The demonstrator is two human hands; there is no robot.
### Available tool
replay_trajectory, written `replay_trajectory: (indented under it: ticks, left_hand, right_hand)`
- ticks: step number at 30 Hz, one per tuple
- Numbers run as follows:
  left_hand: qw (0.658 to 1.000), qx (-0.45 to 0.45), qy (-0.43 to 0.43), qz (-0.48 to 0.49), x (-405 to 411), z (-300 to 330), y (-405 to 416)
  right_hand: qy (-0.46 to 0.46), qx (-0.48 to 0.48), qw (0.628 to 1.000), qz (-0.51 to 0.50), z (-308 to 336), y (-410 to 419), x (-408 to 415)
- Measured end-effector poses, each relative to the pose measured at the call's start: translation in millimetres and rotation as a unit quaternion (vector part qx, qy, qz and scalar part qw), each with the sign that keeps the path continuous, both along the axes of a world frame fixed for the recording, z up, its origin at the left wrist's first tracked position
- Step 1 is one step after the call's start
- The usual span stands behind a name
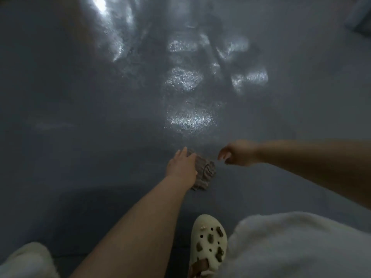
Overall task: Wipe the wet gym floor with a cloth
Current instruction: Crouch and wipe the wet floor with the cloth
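Nearest the camera, a cream clog [208,243] is standing on the grey gym floor [80,97]. Just beyond it, the left hand [181,167] is pressing flat, fingers extended, on a crumpled brown cloth [204,173] lying on the floor. The right hand [239,153] is hovering just beside the cloth with fingers loosely curled, its grip holding nothing. Farther out, glossy wet patches [188,119] are reflecting light across the floor. Judgement: wiping is at an early stage; most wet area is remaining ahead.

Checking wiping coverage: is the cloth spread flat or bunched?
Bunched: the cloth lies crumpled in folds on the floor, under the left hand.
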State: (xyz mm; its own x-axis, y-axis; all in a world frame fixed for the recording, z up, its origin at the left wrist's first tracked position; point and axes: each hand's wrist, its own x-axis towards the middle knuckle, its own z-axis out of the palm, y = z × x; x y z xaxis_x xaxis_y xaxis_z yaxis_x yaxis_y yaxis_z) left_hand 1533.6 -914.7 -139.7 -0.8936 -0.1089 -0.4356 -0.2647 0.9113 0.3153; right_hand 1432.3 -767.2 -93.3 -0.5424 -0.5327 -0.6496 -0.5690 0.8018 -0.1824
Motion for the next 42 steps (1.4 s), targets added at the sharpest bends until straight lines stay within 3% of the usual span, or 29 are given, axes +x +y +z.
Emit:
replay_trajectory:
  ticks: [6, 11, 15, 18, 22, 24, 28, 33, 38, 42]
  left_hand:
    - [0.998, 0.008, -0.042, -0.055, -15, -75, 1]
    - [0.993, -0.078, -0.075, -0.038, -34, -134, 10]
    - [0.991, -0.11, -0.066, -0.024, -41, -162, 35]
    - [0.985, -0.093, 0.025, -0.14, -56, -174, 45]
    - [0.931, -0.073, 0.047, -0.355, -95, -173, 46]
    - [0.914, -0.08, 0.05, -0.395, -115, -174, 45]
    - [0.962, -0.091, 0.05, -0.253, -160, -177, 15]
    - [0.986, -0.147, 0.03, -0.076, -170, -174, -90]
    - [0.965, -0.203, -0.031, 0.164, -107, -177, -199]
    - [0.95, -0.172, -0.016, 0.261, -105, -180, -175]
  right_hand:
    - [0.023, -0.048, 0.991, -0.122, -97, 6, -22]
    - [0.085, -0.083, 0.959, -0.259, -167, 20, -39]
    - [0.138, -0.096, 0.943, -0.287, -192, 31, -51]
    - [0.195, -0.112, 0.92, -0.321, -201, 30, -60]
    - [0.245, -0.123, 0.876, -0.396, -208, 18, -74]
    - [0.251, -0.133, 0.862, -0.42, -207, 10, -83]
    - [0.268, -0.145, 0.85, -0.43, -205, -9, -96]
    - [0.212, -0.136, 0.913, -0.321, -214, -37, -85]
    - [0.197, -0.083, 0.926, -0.311, -220, -54, -71]
    - [0.192, -0.083, 0.929, -0.305, -215, -51, -74]
